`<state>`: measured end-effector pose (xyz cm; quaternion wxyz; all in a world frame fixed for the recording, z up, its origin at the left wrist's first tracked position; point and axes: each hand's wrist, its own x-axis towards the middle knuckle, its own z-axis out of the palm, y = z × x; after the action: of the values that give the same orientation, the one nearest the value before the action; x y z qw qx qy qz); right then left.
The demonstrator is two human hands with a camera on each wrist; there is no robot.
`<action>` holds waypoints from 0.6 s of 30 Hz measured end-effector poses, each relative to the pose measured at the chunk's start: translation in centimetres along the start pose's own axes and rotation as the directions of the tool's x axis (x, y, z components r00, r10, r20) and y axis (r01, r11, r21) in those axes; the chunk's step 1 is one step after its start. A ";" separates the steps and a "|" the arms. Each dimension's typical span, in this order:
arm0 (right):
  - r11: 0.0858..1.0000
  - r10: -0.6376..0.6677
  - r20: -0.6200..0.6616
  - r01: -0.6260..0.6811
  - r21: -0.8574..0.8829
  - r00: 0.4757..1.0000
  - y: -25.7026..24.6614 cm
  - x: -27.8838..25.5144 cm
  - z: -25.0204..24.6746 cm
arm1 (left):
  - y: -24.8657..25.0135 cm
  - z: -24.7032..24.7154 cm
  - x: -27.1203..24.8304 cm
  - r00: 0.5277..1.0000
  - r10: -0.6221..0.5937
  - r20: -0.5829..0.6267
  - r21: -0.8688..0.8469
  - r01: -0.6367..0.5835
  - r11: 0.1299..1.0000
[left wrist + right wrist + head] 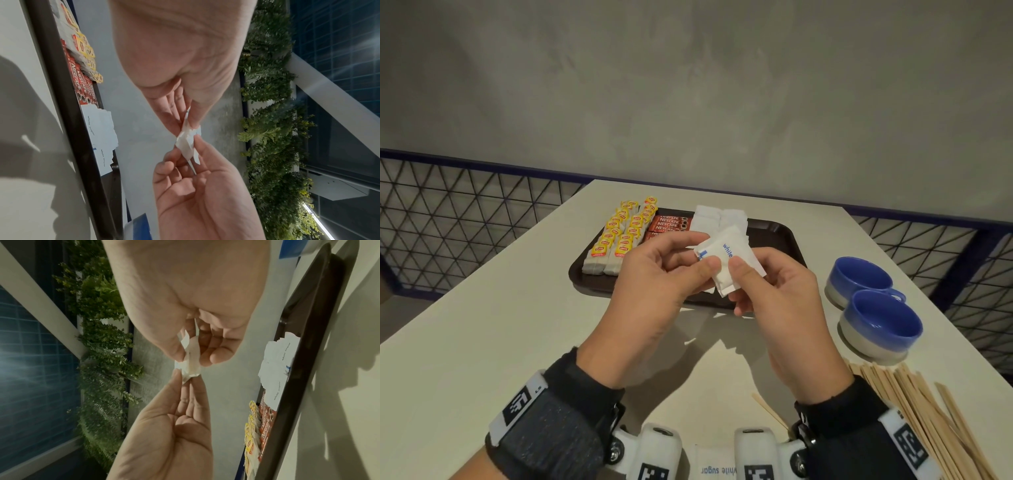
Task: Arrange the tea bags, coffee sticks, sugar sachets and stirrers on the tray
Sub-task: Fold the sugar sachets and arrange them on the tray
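Both hands hold a small bunch of white sugar sachets [722, 260] in the air over the front edge of the dark brown tray [787, 240]. My left hand [705, 250] pinches its left end between thumb and fingers. The right hand [739, 274] pinches the right end. The left wrist view shows the sachets [187, 141] edge-on; so does the right wrist view [192, 366]. On the tray lie rows of yellow-tagged tea bags [619, 236], red coffee sticks [669, 222] and more sugar sachets [717, 217]. Wooden stirrers [914, 411] lie on the table at the near right.
Two blue cups [863, 274] [883, 322] stand right of the tray. One sugar sachet [717, 469] lies on the white table between my wrists, and a single stirrer [770, 411] beside it. A wire-mesh railing runs behind and beside the table.
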<state>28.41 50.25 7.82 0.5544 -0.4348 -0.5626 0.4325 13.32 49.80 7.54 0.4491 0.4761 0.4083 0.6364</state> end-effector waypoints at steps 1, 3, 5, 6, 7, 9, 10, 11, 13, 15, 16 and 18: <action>1.000 0.013 0.000 -0.013 -0.007 1.000 -0.1 0.1 0.2 | 0.0 0.0 0.0 1.000 -0.003 -0.001 0.000 0.003 1.000; 0.998 0.062 0.021 -0.061 -0.019 0.998 -0.5 0.6 0.7 | 0.1 -0.1 0.1 1.000 -0.003 -0.024 0.000 0.003 1.000; 0.992 0.097 0.053 -0.092 -0.091 0.994 -1.1 2.1 1.0 | 0.0 -0.3 0.6 0.996 0.001 -0.085 -0.002 -0.001 1.000; 0.984 0.100 0.069 -0.088 -0.156 0.993 -1.4 3.2 0.9 | 0.0 -0.5 0.8 0.992 0.000 -0.126 -0.009 -0.001 1.000; 0.971 0.096 0.087 -0.074 -0.228 0.992 -1.8 4.5 0.7 | 0.1 -0.8 1.0 0.986 -0.005 -0.165 -0.022 0.001 1.000; 0.919 0.088 0.127 -0.031 -0.393 0.988 -2.7 7.1 -0.2 | 0.5 -1.2 1.4 0.975 -0.018 -0.223 -0.051 0.007 0.999; 0.873 0.099 0.153 -0.013 -0.488 0.983 -2.8 8.3 -0.7 | 0.7 -1.4 1.5 0.969 -0.022 -0.244 -0.068 0.006 0.998; 0.812 0.133 0.182 -0.002 -0.584 0.974 -2.7 9.2 -1.2 | 0.9 -1.7 1.6 0.964 -0.025 -0.263 -0.085 0.003 0.996; 0.640 0.269 0.232 0.007 -0.768 0.935 -1.7 10.5 -2.2 | 1.3 -2.1 1.7 0.958 -0.036 -0.284 -0.111 0.004 0.994; 0.486 0.426 0.245 0.008 -0.874 0.871 -0.2 11.2 -2.8 | 1.5 -2.3 1.8 0.956 -0.038 -0.290 -0.119 0.003 0.993; 0.448 0.468 0.236 0.001 -0.894 0.852 0.4 11.4 -3.0 | 1.6 -2.4 1.8 0.956 -0.037 -0.290 -0.120 0.002 0.993; 0.431 0.486 0.204 -0.030 -0.902 0.850 1.5 11.7 -3.1 | 1.7 -2.6 1.9 0.956 -0.035 -0.291 -0.122 -0.001 0.993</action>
<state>31.49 61.98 9.33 0.0365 -0.6295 -0.7345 0.2509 10.26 50.91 9.07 0.4172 0.3453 0.4352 0.7192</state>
